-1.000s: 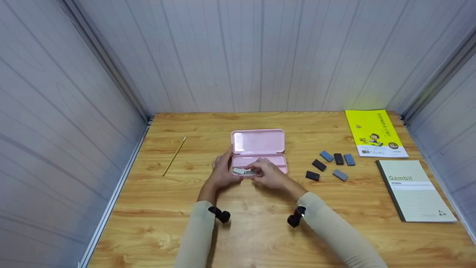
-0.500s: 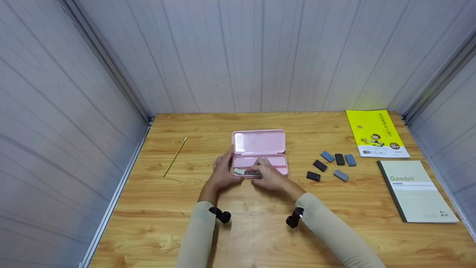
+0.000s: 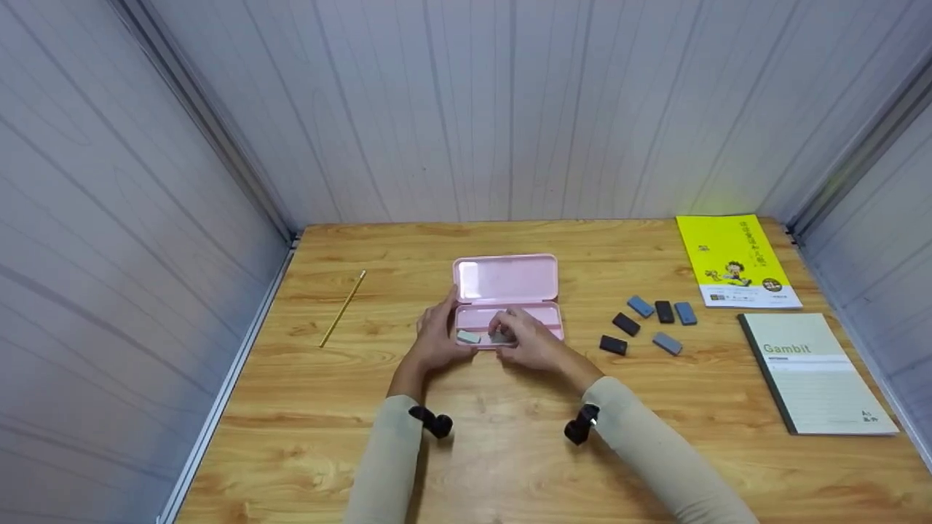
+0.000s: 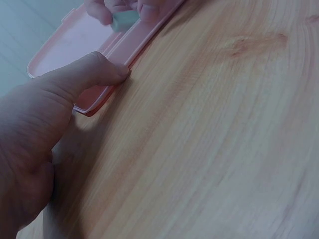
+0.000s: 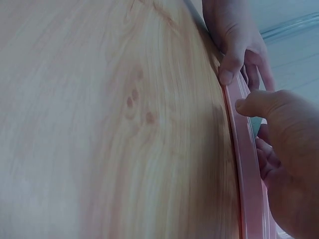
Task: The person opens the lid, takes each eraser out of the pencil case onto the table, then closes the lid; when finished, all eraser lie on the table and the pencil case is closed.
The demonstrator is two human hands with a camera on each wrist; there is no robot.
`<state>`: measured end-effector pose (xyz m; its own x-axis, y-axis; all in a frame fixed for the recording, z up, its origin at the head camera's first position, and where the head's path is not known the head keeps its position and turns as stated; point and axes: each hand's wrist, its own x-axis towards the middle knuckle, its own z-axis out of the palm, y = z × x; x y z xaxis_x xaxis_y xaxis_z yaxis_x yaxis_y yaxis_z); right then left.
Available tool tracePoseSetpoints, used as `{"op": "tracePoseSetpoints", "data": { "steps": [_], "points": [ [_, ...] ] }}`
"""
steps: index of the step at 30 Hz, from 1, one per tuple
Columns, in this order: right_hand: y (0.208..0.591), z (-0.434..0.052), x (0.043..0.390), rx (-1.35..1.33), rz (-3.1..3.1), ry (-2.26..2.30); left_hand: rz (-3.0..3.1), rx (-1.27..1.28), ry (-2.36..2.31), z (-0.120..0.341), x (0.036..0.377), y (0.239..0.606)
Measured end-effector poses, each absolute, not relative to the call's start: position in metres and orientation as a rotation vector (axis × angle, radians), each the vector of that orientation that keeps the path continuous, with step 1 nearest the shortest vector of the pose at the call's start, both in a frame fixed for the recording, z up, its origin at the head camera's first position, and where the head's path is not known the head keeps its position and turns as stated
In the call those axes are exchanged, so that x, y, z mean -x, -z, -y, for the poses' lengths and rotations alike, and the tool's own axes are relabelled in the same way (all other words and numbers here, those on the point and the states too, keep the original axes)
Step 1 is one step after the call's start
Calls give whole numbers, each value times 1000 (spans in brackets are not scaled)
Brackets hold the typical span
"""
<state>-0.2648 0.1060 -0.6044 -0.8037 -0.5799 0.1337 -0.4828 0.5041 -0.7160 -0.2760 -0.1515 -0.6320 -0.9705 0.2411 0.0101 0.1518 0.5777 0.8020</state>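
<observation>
A pink pencil case (image 3: 507,314) lies open on the table, its lid (image 3: 506,279) tipped back. My left hand (image 3: 437,333) holds the case's left end; in the left wrist view, the thumb (image 4: 94,72) presses on its front edge. Inside the front compartment, a pale eraser (image 3: 468,337) lies at the left. My right hand (image 3: 526,338) reaches into the same compartment and pinches a grey-green eraser (image 4: 124,21), partly covered by the fingers. In the right wrist view, the right thumb (image 5: 259,103) is over the front wall of the case.
Several black, blue and grey erasers (image 3: 625,324) lie scattered right of the case. Farther right are a yellow book (image 3: 735,255) and a Gambit notebook (image 3: 815,378). A yellow pencil (image 3: 342,308) lies at the left. Panel walls (image 3: 466,109) enclose the wooden table (image 3: 495,466).
The right fingers have drawn slightly to the right with the grey-green eraser, leaving a gap between it and the pale one. The left hand keeps its place on the case.
</observation>
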Motion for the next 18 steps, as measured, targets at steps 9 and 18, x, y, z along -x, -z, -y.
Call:
{"op": "tracePoseSetpoints", "data": {
  "steps": [9,18],
  "points": [
    [603,-109,263,951,-2612,1382,-2710,-436,-1431,155,280,641],
    [593,-113,264,797,-2549,1491,-2714,-401,-1392,152,276,635]
  ]
}}
